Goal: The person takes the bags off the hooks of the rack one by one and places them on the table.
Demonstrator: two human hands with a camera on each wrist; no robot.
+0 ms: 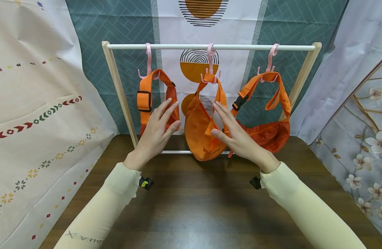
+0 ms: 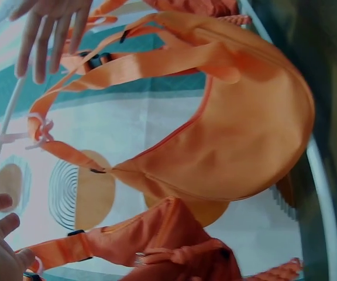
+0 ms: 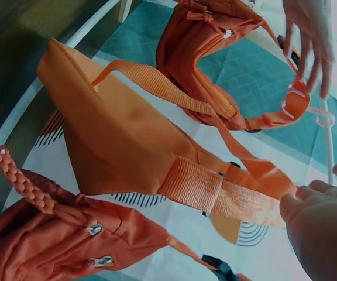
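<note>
Three orange sling bags hang by their straps from pink hooks on a small rack. The middle bag [image 1: 197, 135] is lighter orange; the right bag [image 1: 268, 136] and the left bag [image 1: 172, 91] are redder. My left hand [image 1: 156, 129] is raised in front of the left bag, fingers extended and holding nothing. Opposite it, my right hand [image 1: 235, 135] is held up before the middle bag's right side, its fingers straight too. Whether either hand touches a bag is hard to tell from the head view. In the left wrist view the middle bag [image 2: 244, 123] hangs apart from both hands.
The rack has a white top bar [image 1: 184, 46] and wooden side posts [image 1: 120, 93]. Pink hooks [image 1: 210, 58] hang from the bar. A dark brown wooden table [image 1: 191, 211] lies below. Patterned cloths [image 1: 122, 27] hang behind and at both sides.
</note>
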